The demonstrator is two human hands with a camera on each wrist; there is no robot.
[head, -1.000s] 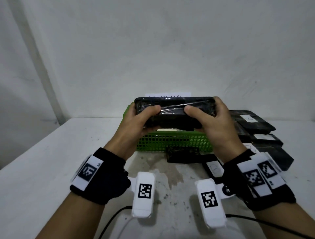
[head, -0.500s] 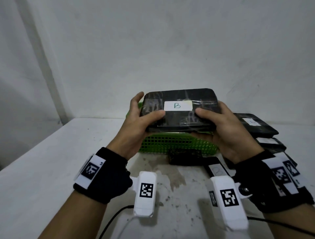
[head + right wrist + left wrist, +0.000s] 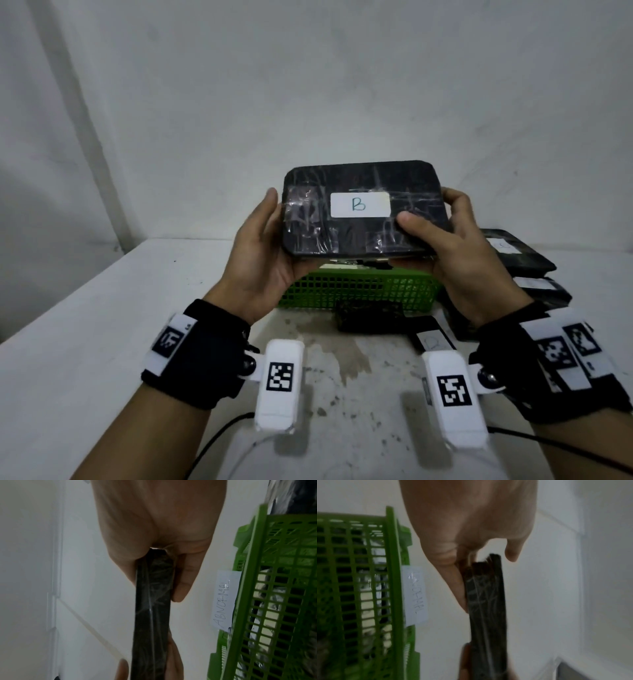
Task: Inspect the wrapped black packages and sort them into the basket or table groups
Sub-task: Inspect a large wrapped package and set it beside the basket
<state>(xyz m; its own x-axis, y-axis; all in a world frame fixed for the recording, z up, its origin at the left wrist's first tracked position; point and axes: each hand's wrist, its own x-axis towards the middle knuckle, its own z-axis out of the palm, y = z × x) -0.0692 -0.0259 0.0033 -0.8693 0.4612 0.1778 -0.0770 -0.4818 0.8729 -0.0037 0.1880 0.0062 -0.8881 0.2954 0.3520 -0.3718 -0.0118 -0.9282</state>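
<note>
Package (image 3: 363,212), black and film-wrapped, sits raised between your two hands above the green basket (image 3: 356,291), its long axis running left to right and its broad face tilted toward you. A white label (image 3: 360,204) on that face reads "B". Your left hand (image 3: 263,253) cups the left short end, with the thumb along the edge and the fingers behind. Your right hand (image 3: 455,246) holds the right end, thumb pressed on the front face and fingers wrapped round the back. Both wrist views show the package edge-on, clamped between thumb and fingers.

The basket lies directly below and slightly behind the package, and a paper tag (image 3: 224,600) on its far rim reads "ABNORMAL". Some wrapped items already lie inside it. The stack of other black packages (image 3: 513,253) rests on the table (image 3: 85,325) to your right, nearest your right hand. A smaller dark bundle (image 3: 370,317) lies just in front of the basket.

Judged from this pose, you are in the inspection step. A drop into the basket needs only a lowering with the long axis kept parallel to the basket's length; a move to the table groups would fall to your right hand.
</note>
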